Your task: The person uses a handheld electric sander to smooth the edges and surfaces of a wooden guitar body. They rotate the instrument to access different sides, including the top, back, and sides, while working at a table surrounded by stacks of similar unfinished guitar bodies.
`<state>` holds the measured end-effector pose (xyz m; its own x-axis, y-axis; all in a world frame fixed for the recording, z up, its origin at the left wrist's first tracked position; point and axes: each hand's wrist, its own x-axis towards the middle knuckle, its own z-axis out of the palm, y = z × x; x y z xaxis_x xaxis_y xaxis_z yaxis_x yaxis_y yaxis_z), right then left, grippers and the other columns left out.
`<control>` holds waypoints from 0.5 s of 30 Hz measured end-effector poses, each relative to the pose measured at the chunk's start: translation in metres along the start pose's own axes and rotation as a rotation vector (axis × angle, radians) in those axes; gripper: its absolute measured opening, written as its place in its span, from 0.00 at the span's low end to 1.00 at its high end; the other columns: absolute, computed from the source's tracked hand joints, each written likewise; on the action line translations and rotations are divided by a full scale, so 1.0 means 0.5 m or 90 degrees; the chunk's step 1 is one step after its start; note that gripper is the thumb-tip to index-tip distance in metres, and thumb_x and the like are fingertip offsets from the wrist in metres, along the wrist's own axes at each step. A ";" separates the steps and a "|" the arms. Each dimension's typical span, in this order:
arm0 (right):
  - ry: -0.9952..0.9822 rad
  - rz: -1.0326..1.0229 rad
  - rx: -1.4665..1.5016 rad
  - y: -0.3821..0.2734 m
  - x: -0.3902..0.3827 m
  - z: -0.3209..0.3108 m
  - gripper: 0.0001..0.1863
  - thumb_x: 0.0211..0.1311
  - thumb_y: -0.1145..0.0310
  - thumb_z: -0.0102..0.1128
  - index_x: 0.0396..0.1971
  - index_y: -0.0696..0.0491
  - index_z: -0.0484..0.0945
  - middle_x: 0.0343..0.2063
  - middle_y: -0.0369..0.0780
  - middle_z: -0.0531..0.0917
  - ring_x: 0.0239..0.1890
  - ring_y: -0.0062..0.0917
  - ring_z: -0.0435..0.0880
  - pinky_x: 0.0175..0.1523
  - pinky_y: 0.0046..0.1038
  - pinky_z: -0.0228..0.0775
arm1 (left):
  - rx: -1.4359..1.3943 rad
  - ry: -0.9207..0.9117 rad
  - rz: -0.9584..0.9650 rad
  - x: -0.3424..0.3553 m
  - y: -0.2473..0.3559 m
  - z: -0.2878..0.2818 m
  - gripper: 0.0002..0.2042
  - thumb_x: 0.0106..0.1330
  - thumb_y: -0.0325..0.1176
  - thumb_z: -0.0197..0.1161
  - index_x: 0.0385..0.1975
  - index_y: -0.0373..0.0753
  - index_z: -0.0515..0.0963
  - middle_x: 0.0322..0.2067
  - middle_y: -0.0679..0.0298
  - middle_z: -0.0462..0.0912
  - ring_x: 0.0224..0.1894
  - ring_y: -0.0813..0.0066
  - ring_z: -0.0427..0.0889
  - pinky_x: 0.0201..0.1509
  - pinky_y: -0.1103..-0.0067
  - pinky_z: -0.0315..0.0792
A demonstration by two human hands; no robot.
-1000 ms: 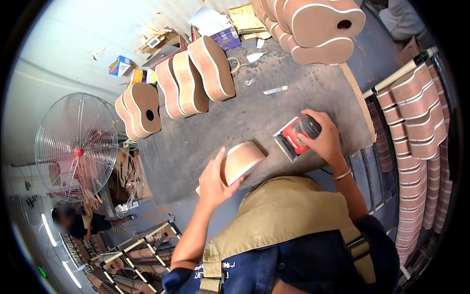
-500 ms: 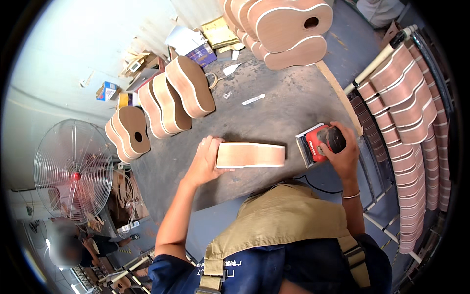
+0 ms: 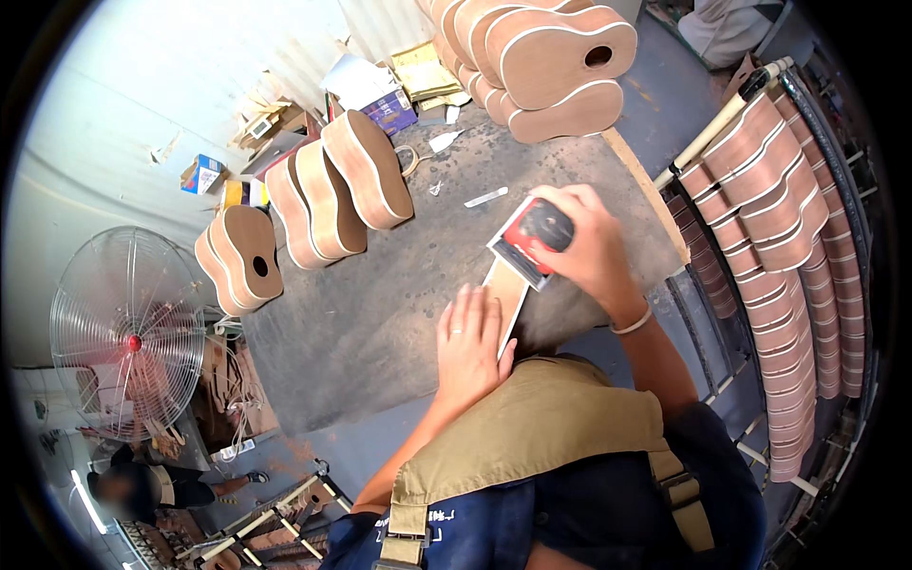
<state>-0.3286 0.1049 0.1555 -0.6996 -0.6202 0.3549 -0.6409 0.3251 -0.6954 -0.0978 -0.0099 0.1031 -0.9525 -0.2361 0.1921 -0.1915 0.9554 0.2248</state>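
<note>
A small guitar-shaped wooden body [image 3: 506,288] stands on its edge on the dark workbench, its pale side facing up and slanting away from me. My left hand [image 3: 471,342], a ring on one finger, grips it with the fingers laid along the top and the thumb at the near edge; much of the wood is hidden under it. In my right hand [image 3: 598,255] is a red and black electric palm sander [image 3: 532,233] with a rectangular base. That base overlaps the far end of the wooden body, tilted; full contact cannot be made out.
More wooden bodies stand at the bench's left, such as one with a sound hole [image 3: 249,252], and a stack [image 3: 560,57] at the far right. A white strip [image 3: 486,197] lies on the bench [image 3: 361,323]. Beside it are a fan [image 3: 128,332] and a loaded rack [image 3: 788,313].
The sander has moved left from the bench onto the wooden body's far end. The body has turned from lying crosswise to slanting, and my left hand has shifted right and nearer to me.
</note>
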 end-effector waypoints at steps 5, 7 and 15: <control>-0.067 -0.116 -0.057 -0.035 0.013 0.069 0.33 0.49 0.69 0.81 0.61 0.42 0.87 0.54 0.43 0.84 0.49 0.42 0.90 0.53 0.41 0.86 | -0.051 -0.088 0.128 0.006 0.002 0.043 0.30 0.78 0.41 0.61 0.73 0.28 0.75 0.73 0.47 0.78 0.79 0.53 0.72 0.86 0.57 0.59; -0.066 -0.134 -0.083 -0.038 0.012 0.072 0.35 0.48 0.70 0.81 0.61 0.42 0.87 0.55 0.43 0.83 0.50 0.42 0.90 0.53 0.41 0.86 | -0.046 -0.077 0.134 0.008 0.005 0.042 0.29 0.78 0.41 0.60 0.73 0.28 0.75 0.73 0.48 0.78 0.78 0.53 0.73 0.85 0.59 0.60; -0.064 -0.112 -0.089 -0.036 0.014 0.078 0.34 0.49 0.69 0.82 0.61 0.43 0.86 0.54 0.44 0.82 0.51 0.45 0.90 0.54 0.45 0.86 | -0.059 -0.067 0.148 0.012 0.015 0.048 0.27 0.76 0.35 0.61 0.71 0.27 0.76 0.71 0.48 0.80 0.76 0.55 0.76 0.83 0.60 0.64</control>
<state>-0.3097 0.0666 0.1460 -0.5434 -0.7412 0.3940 -0.7922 0.2975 -0.5329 -0.1105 0.0003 0.0832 -0.9888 0.0129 0.1489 0.0537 0.9605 0.2729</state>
